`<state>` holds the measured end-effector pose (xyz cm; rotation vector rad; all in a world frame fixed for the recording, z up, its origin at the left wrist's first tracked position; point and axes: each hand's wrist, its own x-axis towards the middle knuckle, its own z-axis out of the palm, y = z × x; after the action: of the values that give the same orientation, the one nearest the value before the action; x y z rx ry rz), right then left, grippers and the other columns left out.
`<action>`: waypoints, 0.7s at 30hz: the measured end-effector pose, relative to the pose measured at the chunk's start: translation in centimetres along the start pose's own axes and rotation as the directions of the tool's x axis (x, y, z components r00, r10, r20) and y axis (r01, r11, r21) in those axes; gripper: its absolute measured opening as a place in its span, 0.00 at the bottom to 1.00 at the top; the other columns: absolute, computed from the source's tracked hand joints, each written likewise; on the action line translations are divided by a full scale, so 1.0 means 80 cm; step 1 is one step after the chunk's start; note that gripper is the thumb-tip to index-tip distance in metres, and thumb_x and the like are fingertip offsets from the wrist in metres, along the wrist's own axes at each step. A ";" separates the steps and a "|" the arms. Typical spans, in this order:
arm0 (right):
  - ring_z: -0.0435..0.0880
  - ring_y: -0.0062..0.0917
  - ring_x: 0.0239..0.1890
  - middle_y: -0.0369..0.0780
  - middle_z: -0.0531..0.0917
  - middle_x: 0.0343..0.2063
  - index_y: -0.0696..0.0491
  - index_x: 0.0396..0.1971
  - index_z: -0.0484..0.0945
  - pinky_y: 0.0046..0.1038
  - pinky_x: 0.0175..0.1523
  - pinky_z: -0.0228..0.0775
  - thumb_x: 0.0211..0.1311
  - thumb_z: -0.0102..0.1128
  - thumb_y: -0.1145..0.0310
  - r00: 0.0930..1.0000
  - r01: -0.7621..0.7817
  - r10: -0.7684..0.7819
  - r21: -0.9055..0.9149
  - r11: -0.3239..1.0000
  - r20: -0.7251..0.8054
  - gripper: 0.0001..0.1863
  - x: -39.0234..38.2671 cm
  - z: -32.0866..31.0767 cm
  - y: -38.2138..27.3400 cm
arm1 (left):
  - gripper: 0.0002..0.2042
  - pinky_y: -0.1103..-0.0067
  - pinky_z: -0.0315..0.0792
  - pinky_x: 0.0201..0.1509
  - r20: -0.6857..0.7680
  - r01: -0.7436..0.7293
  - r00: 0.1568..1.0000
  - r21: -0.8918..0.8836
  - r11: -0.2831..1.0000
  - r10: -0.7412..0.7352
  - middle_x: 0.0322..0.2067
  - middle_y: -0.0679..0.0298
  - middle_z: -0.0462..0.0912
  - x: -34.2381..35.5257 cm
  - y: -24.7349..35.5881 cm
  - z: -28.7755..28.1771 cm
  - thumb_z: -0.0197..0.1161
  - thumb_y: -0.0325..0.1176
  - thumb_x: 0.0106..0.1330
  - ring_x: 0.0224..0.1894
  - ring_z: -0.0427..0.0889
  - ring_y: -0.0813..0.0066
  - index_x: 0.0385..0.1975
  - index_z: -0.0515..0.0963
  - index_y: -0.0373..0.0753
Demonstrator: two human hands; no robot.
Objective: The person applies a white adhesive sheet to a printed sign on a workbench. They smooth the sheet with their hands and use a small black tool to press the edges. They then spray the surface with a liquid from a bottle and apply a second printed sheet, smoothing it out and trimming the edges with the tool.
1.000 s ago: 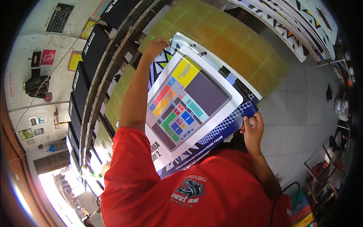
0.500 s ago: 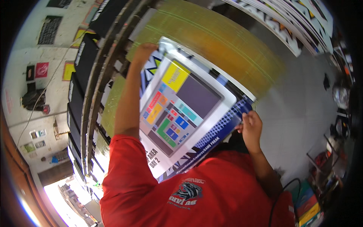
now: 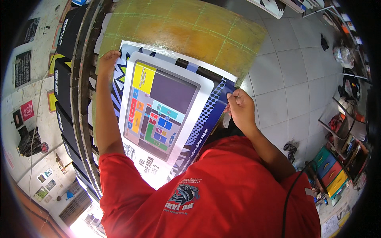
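Both hands are at opposite sides of 1 large, glossy printed sheet in white, blue and black (image 3: 168,115), which lies across the glossy amber-green table with bright green grid lines (image 3: 186,23). At the sheet's far left corner, the left hand (image 3: 109,61) has its fingers bent and their tips touching the edge; whether it pinches the sheet, I cannot tell. Near the far right corner, the right hand (image 3: 240,108) grips the deep-blue border between its thumb on top and fingers curled at the edge. Printed on the sheet is a grey, rounded panel with a white frame, bearing a yellow rectangle, a dark purple-grey block and many small coloured boxes. Part of the sheet's near end is hidden by the person's red short-sleeved shirt (image 3: 206,178), over which a thin black cable (image 3: 291,194) runs. To the left, dark metal rails (image 3: 81,59) stand beside flat black panels with white lettering (image 3: 71,33). Pale grey tiles cover the floor (image 3: 278,91) to the right, with multicoloured drawers (image 3: 331,172) farther off.
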<state>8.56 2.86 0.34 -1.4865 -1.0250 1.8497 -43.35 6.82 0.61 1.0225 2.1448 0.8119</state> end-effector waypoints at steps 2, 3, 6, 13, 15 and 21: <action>0.81 0.18 0.18 0.37 0.80 0.19 0.59 0.33 0.72 0.20 0.23 0.73 0.69 0.58 0.70 0.999 -0.029 0.029 -0.026 0.999 -0.019 0.09 -0.001 0.000 -0.007 | 0.06 0.87 0.57 0.29 0.032 0.008 0.999 -0.034 0.999 -0.007 0.22 0.81 0.72 0.005 -0.010 -0.006 0.66 0.36 0.66 0.24 0.64 0.90 0.36 0.83 0.42; 0.81 0.18 0.18 0.37 0.80 0.18 0.60 0.33 0.72 0.20 0.23 0.73 0.69 0.58 0.70 1.000 -0.021 0.020 -0.044 0.999 -0.018 0.09 0.000 0.000 -0.007 | 0.06 0.87 0.57 0.30 0.044 0.008 0.999 -0.024 1.000 -0.007 0.22 0.80 0.72 0.005 -0.010 -0.007 0.64 0.36 0.67 0.24 0.63 0.90 0.36 0.83 0.41; 0.81 0.18 0.18 0.38 0.81 0.18 0.60 0.32 0.72 0.21 0.23 0.74 0.68 0.59 0.70 1.000 -0.001 0.000 -0.092 0.996 -0.011 0.09 0.004 -0.003 -0.005 | 0.05 0.87 0.56 0.30 0.045 0.033 0.998 -0.029 0.999 -0.032 0.22 0.80 0.71 0.009 -0.009 -0.006 0.63 0.35 0.67 0.23 0.63 0.89 0.35 0.82 0.42; 0.82 0.20 0.18 0.40 0.82 0.18 0.60 0.26 0.74 0.23 0.22 0.75 0.66 0.61 0.69 0.999 0.028 -0.022 -0.269 0.963 0.027 0.12 0.017 -0.014 -0.012 | 0.05 0.86 0.55 0.29 0.042 0.008 0.999 0.008 1.000 -0.008 0.21 0.80 0.69 0.007 -0.004 -0.002 0.61 0.34 0.68 0.24 0.62 0.89 0.32 0.81 0.43; 0.82 0.20 0.17 0.40 0.82 0.17 0.60 0.25 0.74 0.24 0.21 0.75 0.66 0.61 0.68 0.999 0.031 -0.019 -0.279 0.960 0.043 0.13 0.018 -0.016 -0.015 | 0.05 0.86 0.54 0.29 0.029 0.001 1.000 0.007 1.000 -0.001 0.21 0.80 0.68 0.005 0.001 0.001 0.60 0.35 0.69 0.23 0.62 0.90 0.32 0.80 0.44; 0.82 0.21 0.17 0.40 0.81 0.16 0.59 0.23 0.75 0.25 0.20 0.74 0.66 0.61 0.66 0.999 0.037 -0.025 -0.321 0.946 0.042 0.14 0.020 -0.018 -0.025 | 0.05 0.86 0.52 0.28 0.049 0.033 0.998 0.003 0.999 -0.033 0.20 0.81 0.67 0.004 0.010 0.005 0.65 0.37 0.67 0.23 0.60 0.90 0.32 0.80 0.44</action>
<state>9.46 5.55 0.95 -1.6109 -1.4155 1.7542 -42.87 7.60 0.86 0.9958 2.1160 0.7618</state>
